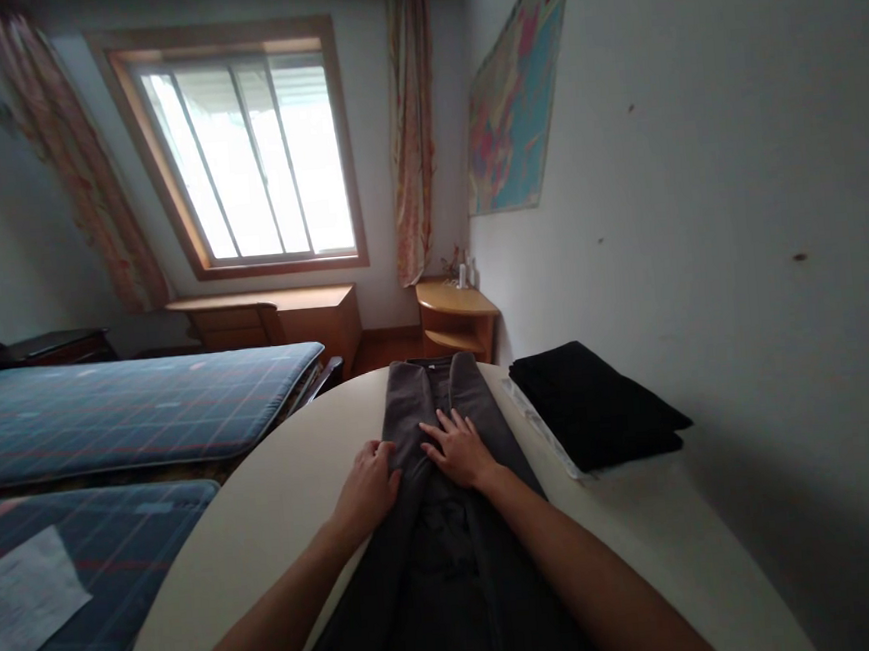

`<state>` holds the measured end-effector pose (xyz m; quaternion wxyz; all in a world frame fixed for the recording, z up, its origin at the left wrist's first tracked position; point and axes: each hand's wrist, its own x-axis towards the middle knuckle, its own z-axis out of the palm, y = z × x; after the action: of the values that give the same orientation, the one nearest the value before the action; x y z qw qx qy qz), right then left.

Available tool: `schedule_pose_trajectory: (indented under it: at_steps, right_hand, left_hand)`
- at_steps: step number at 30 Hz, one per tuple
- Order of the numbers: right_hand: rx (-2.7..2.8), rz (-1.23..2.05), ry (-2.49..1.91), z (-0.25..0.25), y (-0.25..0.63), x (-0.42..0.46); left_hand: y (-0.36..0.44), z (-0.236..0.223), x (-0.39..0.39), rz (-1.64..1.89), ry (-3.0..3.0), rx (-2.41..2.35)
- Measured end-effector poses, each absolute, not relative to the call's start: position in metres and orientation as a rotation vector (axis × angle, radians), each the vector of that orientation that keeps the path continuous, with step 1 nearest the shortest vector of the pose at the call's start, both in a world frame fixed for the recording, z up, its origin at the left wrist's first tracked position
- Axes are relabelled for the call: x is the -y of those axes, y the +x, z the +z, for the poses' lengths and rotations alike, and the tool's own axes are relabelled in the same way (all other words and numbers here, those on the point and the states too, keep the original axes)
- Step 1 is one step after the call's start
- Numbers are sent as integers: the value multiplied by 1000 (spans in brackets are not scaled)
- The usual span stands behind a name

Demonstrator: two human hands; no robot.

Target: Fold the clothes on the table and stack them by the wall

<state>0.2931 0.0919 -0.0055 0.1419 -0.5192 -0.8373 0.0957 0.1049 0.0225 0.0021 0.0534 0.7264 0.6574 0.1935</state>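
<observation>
Charcoal garment (pixel 451 530) lengthwise under two hands

Dark grey cloth, smooth, runs straight out from you across the pale, round-edged desk (pixel 280 468), its narrow end at the far rim and its wider end passing out of view at the bottom. Darker, creased fabric shows along its middle, between two long side panels.

Your left hand (pixel 372 483) sits at the garment's left edge, fingers curled and touching the cloth; cannot tell whether thumb and fingers pinch it. Your right hand (pixel 455 449) lies palm down on top, right of centre, fingers spread apart, gripping nothing. Hands near each other, a strip of grey cloth between them. Both forearms bare.

To your right on the desk, just beside the garment: a folded black cloth (pixel 595 403), stacked on something white (pixel 544 427) that shows only along the edge.

Left of the desk, two blue plaid mattresses, one farther off (pixel 132 409), one nearer (pixel 141 519); a white paper sheet (pixel 31 603) rests on the nearer.

Beyond: a wooden corner stand (pixel 455 299), a wood-framed window (pixel 256 159), bright, with patterned curtains (pixel 416 136) either side. Right-hand wall (pixel 693 165) carries a coloured map (pixel 522 98).
</observation>
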Motion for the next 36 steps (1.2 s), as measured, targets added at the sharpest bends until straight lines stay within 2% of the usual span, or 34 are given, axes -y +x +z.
schedule_pose_trajectory:
  at_steps: [8, 12, 17, 20, 24, 27, 31, 33, 36]
  right_hand:
    - [2565, 400, -1473, -9, 293, 15]
    - [2706, 510, -1207, -2, 297, 63]
    - [2813, 585, -882, -5, 306, 101]
    - [2869, 453, -706, -28, 306, 111]
    - [2826, 112, -607, -65, 301, 115]
    - [2819, 24, -485, -73, 300, 114]
    - [2898, 285, -160, -57, 306, 111]
    - [2916, 545, 2, -47, 311, 110]
    - [2900, 1016, 11, -27, 323, 110]
  left_hand:
    - [100, 22, 80, 209, 2006, -1955]
    - [89, 39, 99, 242, 1947, -1821]
    - [90, 83, 109, 347, 1947, -1820]
    - [100, 97, 113, 383, 1999, -1762]
    - [113, 97, 112, 430, 2037, -1657]
    - [115, 95, 108, 461, 2031, -1628]
    - [109, 96, 104, 442, 2042, -1628]
    - [107, 94, 104, 377, 2038, -1614]
    - [106, 89, 107, 314, 2018, -1576]
